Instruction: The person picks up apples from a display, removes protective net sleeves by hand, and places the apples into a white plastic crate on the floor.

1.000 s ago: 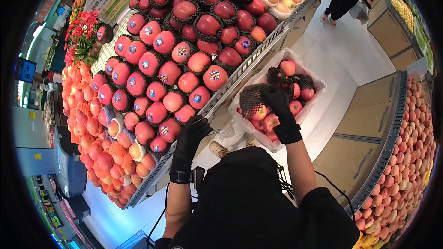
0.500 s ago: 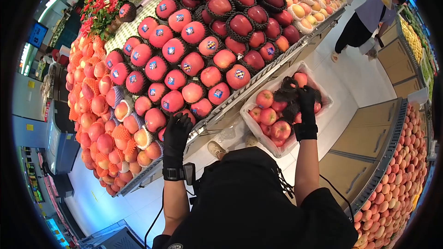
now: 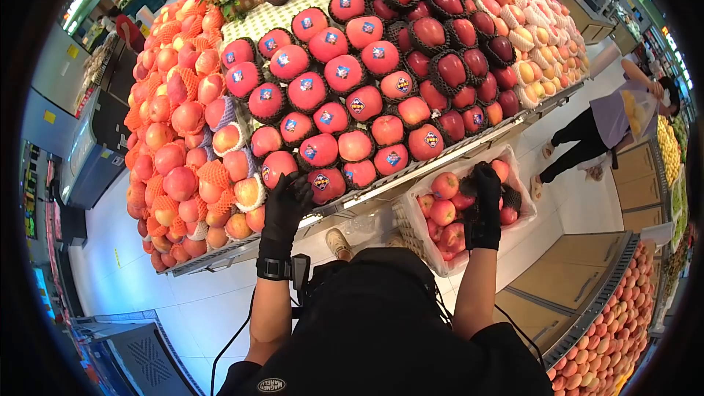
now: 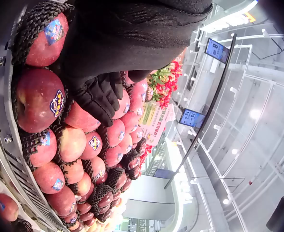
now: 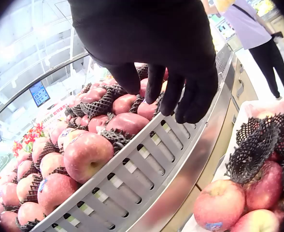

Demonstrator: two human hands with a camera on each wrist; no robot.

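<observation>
My left hand (image 3: 287,205), in a black glove, is at the front edge of the sloping apple display. Its bent fingertips rest among the red apples (image 4: 81,117) there, beside an apple with a dark diamond sticker (image 3: 321,182). Over the lined crate (image 3: 449,270) of loose apples (image 3: 444,185) is my right hand (image 3: 484,205), also gloved. Its fingers hang loosely with nothing between them in the right wrist view. Black foam nets (image 5: 253,150) lie on the apples in that crate.
A slatted grey rail (image 5: 147,164) borders the display. Orange-netted fruit (image 3: 180,180) is piled at left, white-netted fruit (image 3: 539,44) at far right. Another shopper (image 3: 609,121) stands beyond the crate. A peach stand (image 3: 609,330) and wooden cabinets (image 3: 579,264) are at lower right.
The head view has turned to the right. My left hand has shifted from the rail onto the apples. My right hand has let go of a black foam net and lifted over the crate.
</observation>
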